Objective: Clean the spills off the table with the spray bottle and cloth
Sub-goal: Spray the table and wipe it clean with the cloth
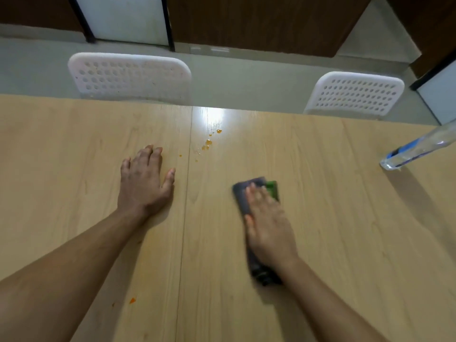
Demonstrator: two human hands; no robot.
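The table [320,218] is pale wood laminate with a seam running away from the viewer, smooth and probably slick once wet; two white chairs [128,77] stand at its far edge. The left hand [143,183] lies palm down left of the seam, fingers straight and spread, holding nothing, likely bracing. The right hand [267,225] presses flat on the cloth [240,198] right of the seam, fingers extended on top of it, not curled round it; the hand is blurred. The cloth is dark with a green patch at its far corner, folded long, and looks soft and light, so it should bunch unless held under a broad palm. The bottle [417,149], clear with a blue label, stands at the right edge, well apart from both hands; it looks like light plastic, best taken round the body, and its top is out of view. The orange spills [208,142] sit beyond the cloth by the seam, still unwiped, with a smaller spot [132,300] by the left forearm
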